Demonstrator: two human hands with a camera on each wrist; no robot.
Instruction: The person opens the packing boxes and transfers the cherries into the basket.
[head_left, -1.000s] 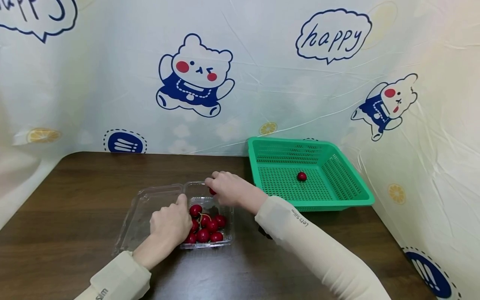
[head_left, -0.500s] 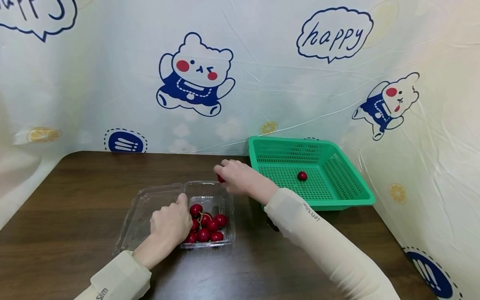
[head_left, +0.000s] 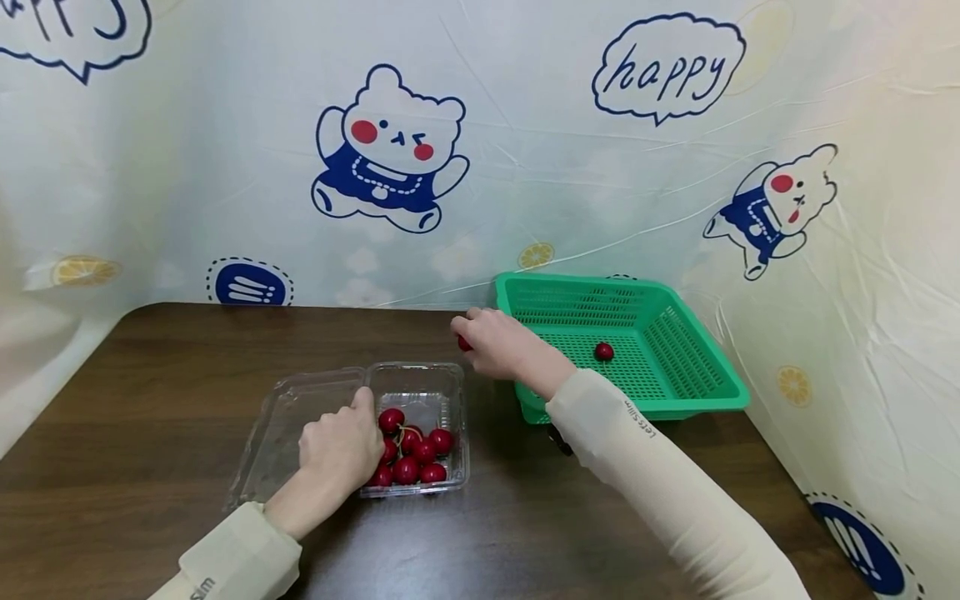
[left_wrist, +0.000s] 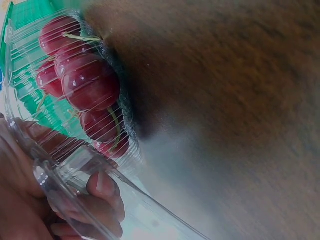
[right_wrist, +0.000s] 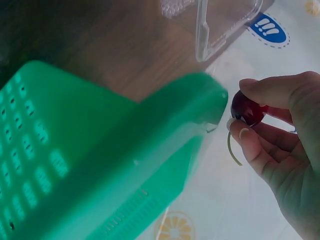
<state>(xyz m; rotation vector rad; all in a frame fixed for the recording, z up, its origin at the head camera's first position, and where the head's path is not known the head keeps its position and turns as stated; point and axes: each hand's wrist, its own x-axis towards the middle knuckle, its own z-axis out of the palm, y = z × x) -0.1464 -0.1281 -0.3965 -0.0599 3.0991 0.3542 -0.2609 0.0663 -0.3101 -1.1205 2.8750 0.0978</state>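
Note:
In the right wrist view, my right hand (head_left: 501, 346) pinches a dark red cherry (right_wrist: 247, 109) between thumb and fingertips, its green stem hanging down. That hand is beside the left wall of the green basket (head_left: 637, 408), which holds one cherry (head_left: 603, 352). My left hand (head_left: 341, 448) grips the clear plastic clamshell box (head_left: 463, 442) along the side where its lid (head_left: 288, 417) joins. Several cherries (head_left: 424, 452) lie in the front part of the box, some hidden behind my left hand. From the left wrist view, curled fingers (left_wrist: 102, 187) show through the plastic.
The dark wooden table (head_left: 142, 417) carries both containers, box at the centre and basket at the back right. A printed curtain (head_left: 525, 167) hangs directly behind the table and along its right side.
My right hand, with the cherry, has risen out of the box and moved right and back toward the basket. The left hand keeps its grip in the same place.

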